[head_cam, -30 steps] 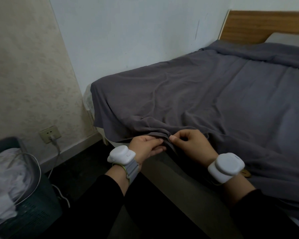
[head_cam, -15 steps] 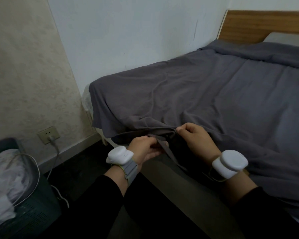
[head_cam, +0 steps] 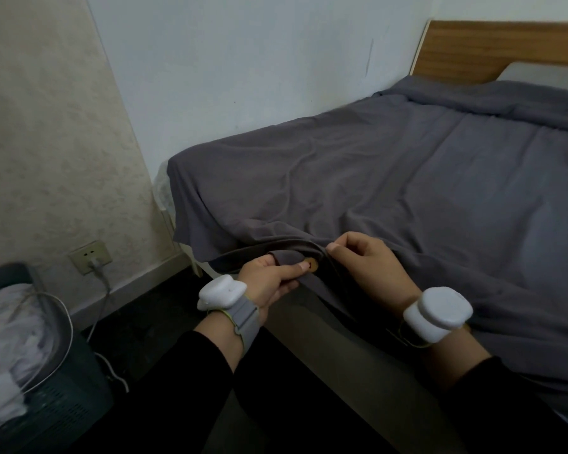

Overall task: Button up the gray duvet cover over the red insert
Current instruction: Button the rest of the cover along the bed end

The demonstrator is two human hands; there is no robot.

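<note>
The gray duvet cover point(head_cam: 391, 178) lies spread over the bed, its open hem hanging at the foot edge. My left hand point(head_cam: 271, 278) pinches the lower flap of the hem, thumb resting beside a small tan button point(head_cam: 310, 265). My right hand point(head_cam: 366, 262) grips the upper flap just right of the button, fingers closed on the fabric. The two flaps are held slightly apart around the button. The red insert is hidden under the cover.
A dark laundry basket point(head_cam: 56, 398) with white cloth stands at the lower left. A wall socket point(head_cam: 89, 257) with a plugged cable sits on the left wall. A wooden headboard point(head_cam: 492, 50) and a pillow are at the far right.
My hands have drawn apart along the hem, the right one lifting the upper flap. The tan button, hidden before, now shows beside my left thumb.
</note>
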